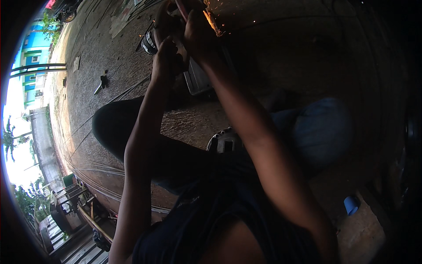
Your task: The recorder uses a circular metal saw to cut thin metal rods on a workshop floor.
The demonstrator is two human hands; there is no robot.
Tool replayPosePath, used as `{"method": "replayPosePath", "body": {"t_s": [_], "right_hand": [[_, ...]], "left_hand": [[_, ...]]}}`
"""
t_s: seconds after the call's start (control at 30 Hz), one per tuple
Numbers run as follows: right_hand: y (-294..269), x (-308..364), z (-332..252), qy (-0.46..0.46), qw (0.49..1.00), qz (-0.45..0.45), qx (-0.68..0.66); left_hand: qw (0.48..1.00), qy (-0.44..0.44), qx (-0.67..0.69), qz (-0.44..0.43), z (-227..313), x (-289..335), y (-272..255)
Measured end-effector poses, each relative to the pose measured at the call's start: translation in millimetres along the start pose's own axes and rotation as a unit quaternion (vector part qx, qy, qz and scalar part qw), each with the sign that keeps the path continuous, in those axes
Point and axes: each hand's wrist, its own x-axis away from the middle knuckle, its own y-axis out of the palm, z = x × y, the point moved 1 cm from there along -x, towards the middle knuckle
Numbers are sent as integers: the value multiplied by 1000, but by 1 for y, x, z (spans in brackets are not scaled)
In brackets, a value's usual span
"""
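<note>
Both my arms stretch forward to a dark power tool with a rounded guard (pixel 163 22) at the top of the view. My right hand (pixel 200 37) is closed around a reddish bar (pixel 182 9) that runs up out of the picture. Just left of it and nearer to me, my left hand (pixel 168 59) has its fingers curled in against the tool; what they grip is hidden. Orange sparks (pixel 212 23) spray beside my right hand. Below the hands a grey metal base (pixel 198 79) lies on the ground. The tool's exact kind is too dark to tell.
My bent knees (pixel 116 125) lie either side. Left on the rough ground is a small metal tool (pixel 101 83). Thin rods or wires (pixel 99 169) run along the left. A round metal part (pixel 226 141) sits between my legs, and a blue object (pixel 351 205) lies at lower right.
</note>
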Motion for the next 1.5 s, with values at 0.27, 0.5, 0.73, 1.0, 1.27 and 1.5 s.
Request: {"method": "replayPosePath", "body": {"t_s": [0.27,0.5,0.73,1.0,1.27,1.5], "right_hand": [[-10,4,-7,10,999,-39,12],[-6,1,-3,38,996,-74,3],[-1,3,-7,9,1000,-20,20],[-51,-4,-39,-17,998,-18,61],[-51,-1,-28,-3,994,-17,110],[-61,-6,-27,9,999,-35,8]], "left_hand": [[999,34,-41,-1,-1,4,-1],[999,30,-13,-19,1,7,6],[999,30,-18,-13,4,11,2],[999,44,-30,-5,5,12,-9],[981,145,-105,-77,-16,-18,-18],[998,51,-28,-38,-8,-4,-9]]}}
